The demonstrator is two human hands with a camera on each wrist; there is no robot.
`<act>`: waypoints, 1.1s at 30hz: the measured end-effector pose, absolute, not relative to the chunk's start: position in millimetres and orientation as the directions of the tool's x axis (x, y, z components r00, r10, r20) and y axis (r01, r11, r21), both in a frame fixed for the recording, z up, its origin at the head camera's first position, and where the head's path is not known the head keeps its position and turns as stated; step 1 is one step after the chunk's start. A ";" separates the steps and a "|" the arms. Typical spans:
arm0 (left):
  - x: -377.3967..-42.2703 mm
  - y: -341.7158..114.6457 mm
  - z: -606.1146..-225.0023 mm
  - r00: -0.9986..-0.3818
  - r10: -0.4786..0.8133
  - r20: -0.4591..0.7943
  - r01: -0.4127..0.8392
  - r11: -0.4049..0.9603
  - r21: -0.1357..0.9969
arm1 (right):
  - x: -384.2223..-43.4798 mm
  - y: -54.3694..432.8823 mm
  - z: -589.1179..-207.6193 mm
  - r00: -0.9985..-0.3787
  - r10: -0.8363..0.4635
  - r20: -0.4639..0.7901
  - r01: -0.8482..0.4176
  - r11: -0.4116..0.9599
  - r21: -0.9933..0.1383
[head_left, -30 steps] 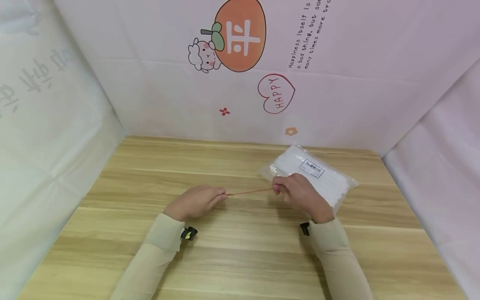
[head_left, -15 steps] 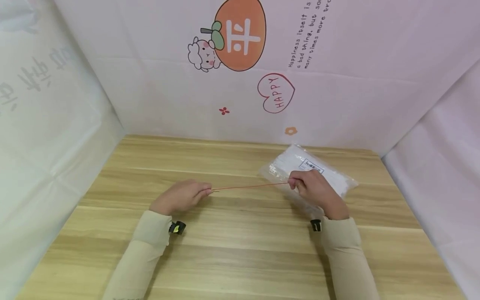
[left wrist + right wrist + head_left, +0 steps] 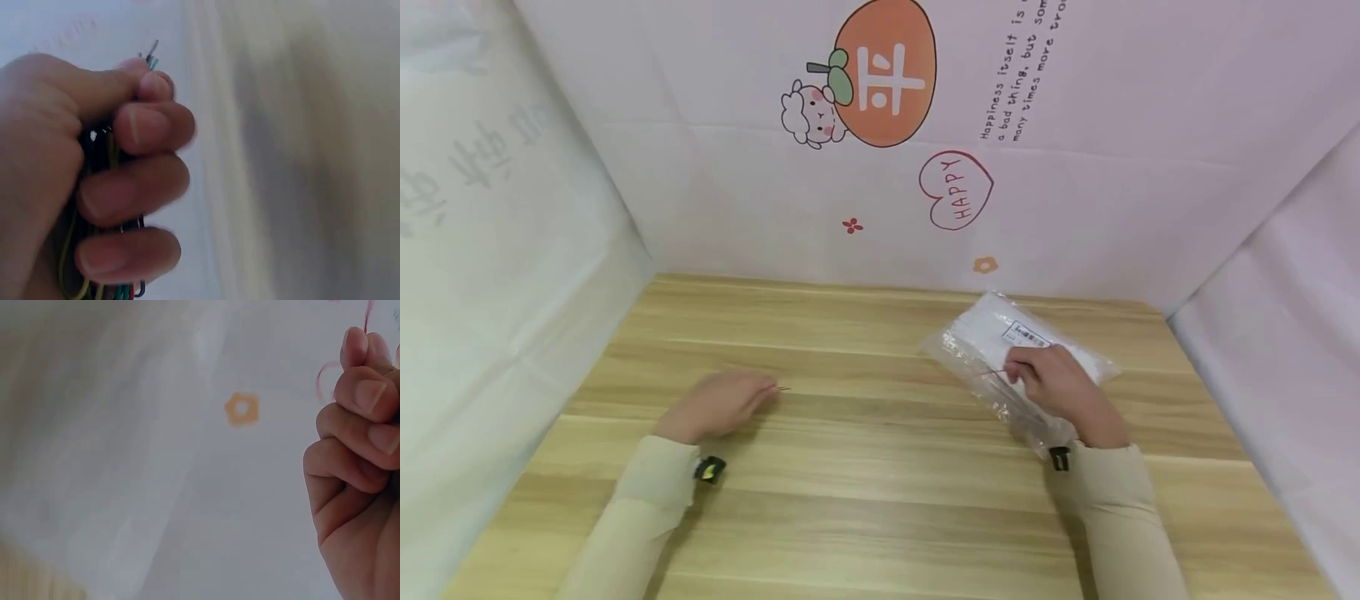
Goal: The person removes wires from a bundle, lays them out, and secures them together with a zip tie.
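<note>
At the left of the head view my left hand [image 3: 722, 404] hovers over the table, blurred, with short thin tips poking past its fingertips. The left wrist view shows that hand's fingers curled round a bundle of thin coloured wires [image 3: 72, 265], among them yellow, green, red and black. Bare metal and green wire tips [image 3: 154, 64] stick up between thumb and forefinger. Over the plastic bag, my right hand [image 3: 1056, 387] pinches a thin red wire [image 3: 992, 372] that points left toward the middle. In the right wrist view its other fingers [image 3: 350, 428] are curled in.
A clear plastic bag [image 3: 958, 354] with white contents and a barcode label [image 3: 1026, 335] lies at the back right of the wooden table [image 3: 865, 492]. A printed white backdrop [image 3: 737, 200] stands behind, with white sheets at both sides.
Both hands have moved apart, the left leftward and the right rightward. The red wire stretched between them earlier now extends only from the right hand and is separate from the left.
</note>
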State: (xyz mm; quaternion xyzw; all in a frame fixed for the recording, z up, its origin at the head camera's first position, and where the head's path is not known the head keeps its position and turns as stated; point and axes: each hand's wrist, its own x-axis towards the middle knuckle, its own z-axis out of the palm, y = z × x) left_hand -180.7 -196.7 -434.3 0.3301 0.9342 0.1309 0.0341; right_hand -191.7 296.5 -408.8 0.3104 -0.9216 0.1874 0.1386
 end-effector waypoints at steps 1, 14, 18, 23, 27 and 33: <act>-178.6 -203.6 -433.2 -0.790 0.613 0.023 0.598 0.761 0.253 | -190.6 301.1 -407.9 -0.771 -0.517 0.373 -0.620 0.743 -0.253; -170.5 -191.8 -431.4 -0.809 0.587 -0.018 0.542 0.758 0.362 | -189.2 283.0 -412.6 -0.717 -0.647 0.258 -0.690 0.608 -0.392; -170.1 -183.8 -431.8 -0.802 0.597 -0.015 0.551 0.749 0.369 | -189.3 271.6 -418.1 -0.678 -0.684 0.268 -0.721 0.549 -0.423; -168.8 -167.8 -431.1 -0.769 0.639 -0.011 0.594 0.720 0.359 | -187.6 257.4 -421.9 -0.676 -0.709 0.202 -0.705 0.542 -0.457; -167.7 -154.6 -431.2 -0.756 0.655 -0.006 0.612 0.709 0.350 | -187.6 246.4 -423.4 -0.688 -0.704 0.177 -0.695 0.568 -0.440; -168.0 -137.9 -431.9 -0.741 0.671 -0.005 0.630 0.698 0.340 | -185.5 235.0 -426.4 -0.719 -0.685 0.116 -0.669 0.637 -0.384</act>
